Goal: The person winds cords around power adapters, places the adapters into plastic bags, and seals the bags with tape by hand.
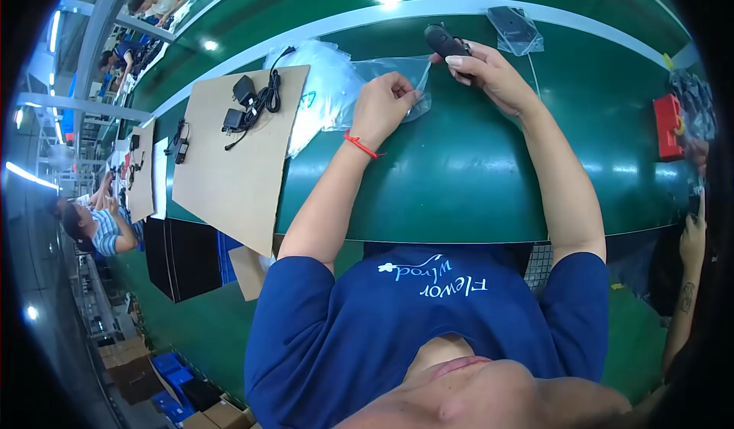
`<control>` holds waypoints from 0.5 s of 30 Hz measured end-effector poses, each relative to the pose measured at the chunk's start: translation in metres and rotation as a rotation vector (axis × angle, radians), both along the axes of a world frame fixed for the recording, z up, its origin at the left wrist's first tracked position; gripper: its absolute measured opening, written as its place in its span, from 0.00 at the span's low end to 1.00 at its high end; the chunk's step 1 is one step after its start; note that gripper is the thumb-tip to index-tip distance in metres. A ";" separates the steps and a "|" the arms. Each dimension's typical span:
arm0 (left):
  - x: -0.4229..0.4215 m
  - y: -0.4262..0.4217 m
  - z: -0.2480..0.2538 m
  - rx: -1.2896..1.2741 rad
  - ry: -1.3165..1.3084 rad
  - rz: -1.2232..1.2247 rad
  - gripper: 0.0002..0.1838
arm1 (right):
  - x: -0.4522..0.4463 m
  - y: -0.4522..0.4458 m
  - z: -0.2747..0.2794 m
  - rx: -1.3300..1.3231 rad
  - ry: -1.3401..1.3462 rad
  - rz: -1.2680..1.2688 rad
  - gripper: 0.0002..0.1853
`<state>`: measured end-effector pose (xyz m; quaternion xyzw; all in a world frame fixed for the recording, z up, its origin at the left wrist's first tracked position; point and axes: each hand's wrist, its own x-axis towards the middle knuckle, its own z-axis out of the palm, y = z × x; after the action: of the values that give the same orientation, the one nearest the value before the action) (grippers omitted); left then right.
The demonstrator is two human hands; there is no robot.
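Observation:
My left hand [384, 108], with a red string at its wrist, pinches the edge of a clear plastic bag [417, 69] above the green table [459, 177]. To its right, my right hand [489, 73] is wrapped round a black device [446, 43] with a rounded end. A pile of clear bags [321, 73] lies left of my left hand. Farther left, black power adapters [243, 92] with coiled cables rest on a cardboard sheet [229, 165]. A bagged dark item [516, 30] lies beyond my right hand.
At the right edge are a red bin [667, 127], bagged items [692, 104] and a co-worker's arm [688, 276]. More cardboard with adapters [136, 154] lies at the left, where a person in a striped shirt [107, 230] sits. Others work farther back.

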<state>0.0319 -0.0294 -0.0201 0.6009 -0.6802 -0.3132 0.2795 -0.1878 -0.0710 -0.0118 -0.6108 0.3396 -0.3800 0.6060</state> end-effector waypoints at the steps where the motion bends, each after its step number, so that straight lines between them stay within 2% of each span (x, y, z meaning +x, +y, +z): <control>1: -0.002 0.000 0.000 -0.026 -0.015 0.007 0.09 | -0.001 0.002 0.005 0.042 -0.021 0.045 0.23; 7: -0.001 0.003 -0.006 -0.183 -0.177 -0.047 0.09 | -0.004 0.000 0.007 0.206 -0.031 0.196 0.22; 8: -0.002 0.004 -0.004 -0.150 -0.108 -0.028 0.09 | -0.004 0.001 0.006 0.207 -0.030 0.196 0.22; 11: -0.003 0.004 -0.004 -0.088 0.029 0.003 0.07 | -0.002 0.007 0.006 0.084 0.222 0.275 0.22; 14: 0.003 0.000 -0.018 -0.356 0.275 0.102 0.04 | 0.003 0.016 0.014 -0.036 0.282 0.329 0.22; 15: 0.003 0.001 -0.012 -0.356 0.271 0.099 0.04 | 0.004 0.017 0.015 -0.095 0.311 0.359 0.23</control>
<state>0.0350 -0.0288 -0.0319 0.5271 -0.6506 -0.2523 0.4850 -0.1834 -0.0539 0.0035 -0.7404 0.2965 -0.1831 0.5748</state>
